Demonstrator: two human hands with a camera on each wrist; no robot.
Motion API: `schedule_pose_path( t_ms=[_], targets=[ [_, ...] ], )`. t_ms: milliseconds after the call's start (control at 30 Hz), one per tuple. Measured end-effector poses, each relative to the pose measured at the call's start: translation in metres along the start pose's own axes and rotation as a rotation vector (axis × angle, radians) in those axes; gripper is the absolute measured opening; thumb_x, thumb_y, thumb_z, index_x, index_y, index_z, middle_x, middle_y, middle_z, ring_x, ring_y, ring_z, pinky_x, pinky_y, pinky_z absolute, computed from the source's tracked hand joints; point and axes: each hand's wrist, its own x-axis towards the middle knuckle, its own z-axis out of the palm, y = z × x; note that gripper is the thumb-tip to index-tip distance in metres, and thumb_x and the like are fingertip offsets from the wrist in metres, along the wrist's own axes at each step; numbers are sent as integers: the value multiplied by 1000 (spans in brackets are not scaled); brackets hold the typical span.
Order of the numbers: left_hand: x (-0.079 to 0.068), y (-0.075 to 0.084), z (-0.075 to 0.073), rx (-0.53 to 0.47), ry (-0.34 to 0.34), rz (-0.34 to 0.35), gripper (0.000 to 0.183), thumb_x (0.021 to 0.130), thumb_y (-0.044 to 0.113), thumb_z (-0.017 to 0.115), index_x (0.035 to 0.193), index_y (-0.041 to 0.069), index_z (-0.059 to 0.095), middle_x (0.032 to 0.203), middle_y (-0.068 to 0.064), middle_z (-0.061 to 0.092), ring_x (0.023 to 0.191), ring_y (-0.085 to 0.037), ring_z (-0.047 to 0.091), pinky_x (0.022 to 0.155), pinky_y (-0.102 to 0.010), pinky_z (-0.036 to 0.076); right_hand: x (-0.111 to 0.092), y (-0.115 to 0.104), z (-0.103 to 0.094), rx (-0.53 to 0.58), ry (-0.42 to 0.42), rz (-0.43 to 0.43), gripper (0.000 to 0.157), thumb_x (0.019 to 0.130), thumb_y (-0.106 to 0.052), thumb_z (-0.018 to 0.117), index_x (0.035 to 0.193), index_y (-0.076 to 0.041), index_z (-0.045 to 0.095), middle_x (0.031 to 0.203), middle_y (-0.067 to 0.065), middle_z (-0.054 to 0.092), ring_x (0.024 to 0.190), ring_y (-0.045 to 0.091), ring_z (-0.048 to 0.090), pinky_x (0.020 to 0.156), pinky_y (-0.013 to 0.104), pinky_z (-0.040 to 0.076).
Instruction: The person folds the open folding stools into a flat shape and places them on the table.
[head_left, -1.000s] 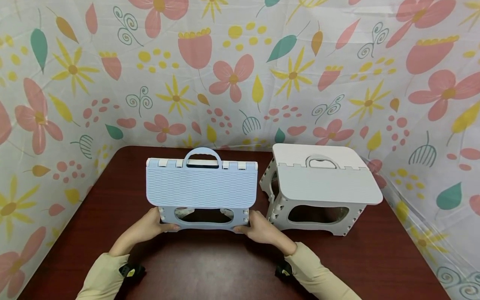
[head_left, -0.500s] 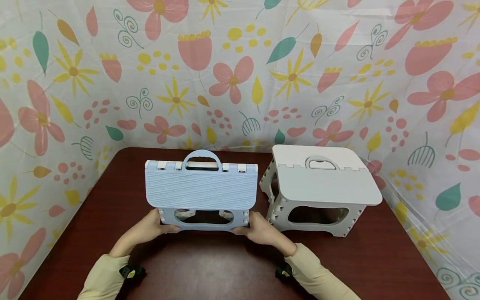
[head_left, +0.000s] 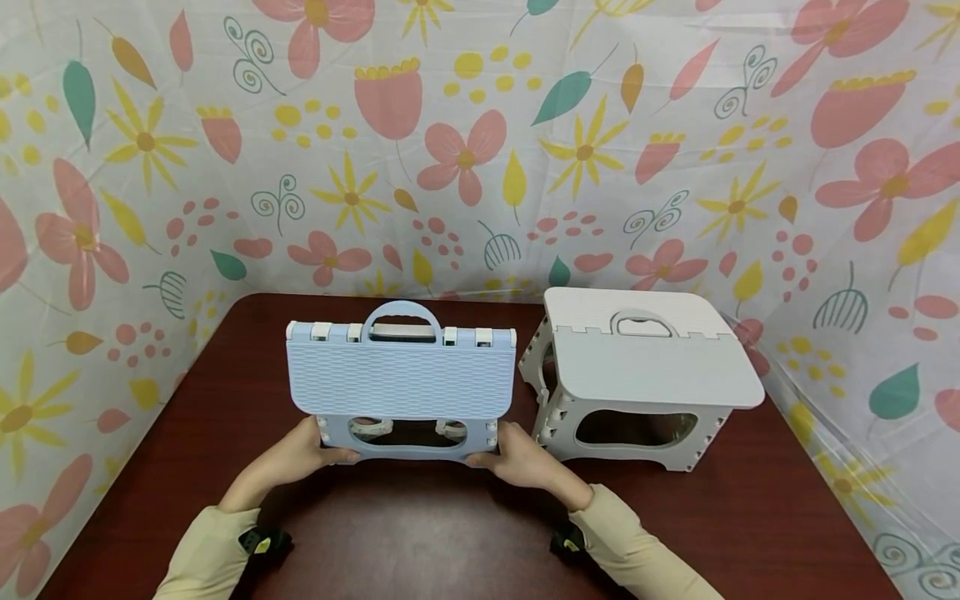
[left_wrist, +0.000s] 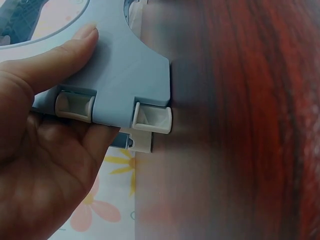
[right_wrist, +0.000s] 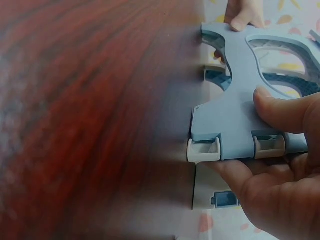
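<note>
In the head view a light blue folding stool (head_left: 401,375) stands partly folded at the middle of the table, its textured top tilted toward me and a loop handle on its upper edge. My left hand (head_left: 303,454) grips the lower left end of its front leg panel. At the other end my right hand (head_left: 517,454) holds the same panel. The left wrist view shows the left thumb (left_wrist: 75,55) lying on the panel's face, with the fingers behind the hinged edge. Likewise, the right thumb (right_wrist: 275,107) presses the panel's face in the right wrist view, fingers curled underneath.
To the right stands a white folding stool (head_left: 645,367), fully unfolded, close to my right hand. Both stools are on a dark red-brown wooden table (head_left: 420,533). A flower-patterned cloth (head_left: 480,150) hangs behind and along the sides.
The blue stool's top has spread and tilted very slightly, its upper edge now a little wider and lower in view. Both hands keep their grip in the same place.
</note>
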Motion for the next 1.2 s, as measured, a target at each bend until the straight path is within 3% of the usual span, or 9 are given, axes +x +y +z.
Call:
schedule_pose_path(
  t_ms=[933, 1200],
  targets=[
    [1, -2, -2, -93, -67, 13, 74, 78, 15, 72, 137, 9, 28, 126, -19, 51, 104, 0, 54, 80, -22, 47, 0, 0, -1, 21, -16, -24, 35, 81, -18, 69, 112, -8, 57, 94, 1, 69, 84, 4, 61, 74, 21, 48],
    [1, -3, -2, -68, -65, -4, 77, 78, 19, 73, 140, 12, 27, 129, -16, 50, 107, -1, 53, 82, -21, 47, 1, -1, -1, 25, -34, 6, 35, 82, -17, 69, 113, -10, 56, 97, -1, 69, 87, 5, 61, 77, 22, 48]
  ],
)
